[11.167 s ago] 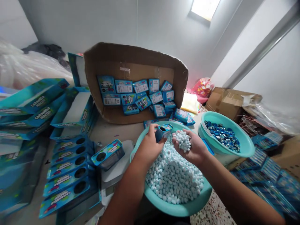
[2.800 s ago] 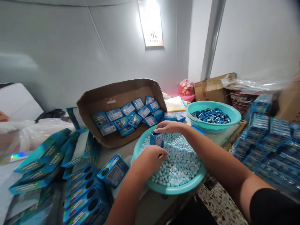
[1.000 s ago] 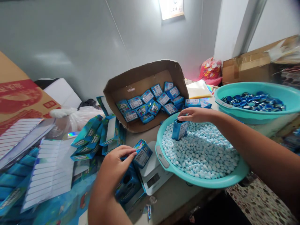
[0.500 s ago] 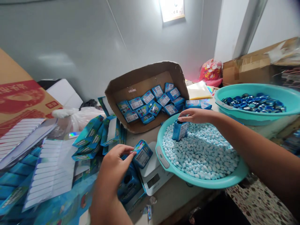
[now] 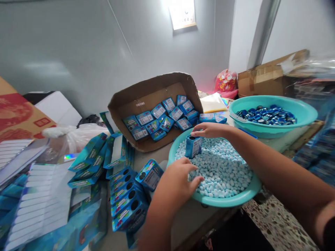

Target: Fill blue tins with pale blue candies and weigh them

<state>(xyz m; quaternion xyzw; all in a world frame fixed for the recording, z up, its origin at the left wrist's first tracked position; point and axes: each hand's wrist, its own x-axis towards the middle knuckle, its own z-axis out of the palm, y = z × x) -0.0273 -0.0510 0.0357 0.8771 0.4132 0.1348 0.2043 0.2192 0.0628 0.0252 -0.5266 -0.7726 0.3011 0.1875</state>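
Observation:
My right hand (image 5: pixel 209 130) grips the top edge of a small blue candy box (image 5: pixel 193 148). The box stands upright among the pale blue and white candies (image 5: pixel 225 164) in a turquoise basin (image 5: pixel 237 198). Over the basin's near left side is my left hand (image 5: pixel 181 177), its thumb and fingers apart and nothing in them. Left of that hand, another blue candy box (image 5: pixel 150 174) with a round hole in its top stands where the scale was seen; my left forearm hides most of that spot. A row of similar boxes (image 5: pixel 128 198) with round holes stands beside it.
A tilted cardboard box (image 5: pixel 154 87) behind holds several blue candy boxes. At the right, a second turquoise basin (image 5: pixel 272 130) contains blue and silver round lids. Flat blue cartons (image 5: pixel 90 160), white sheets (image 5: pixel 44 198) and a plastic bag (image 5: pixel 75 136) lie at the left.
My left hand has let go of the candy box at the scale and moved right, over the basin. My right hand keeps its hold on the other box. The view has shifted slightly right.

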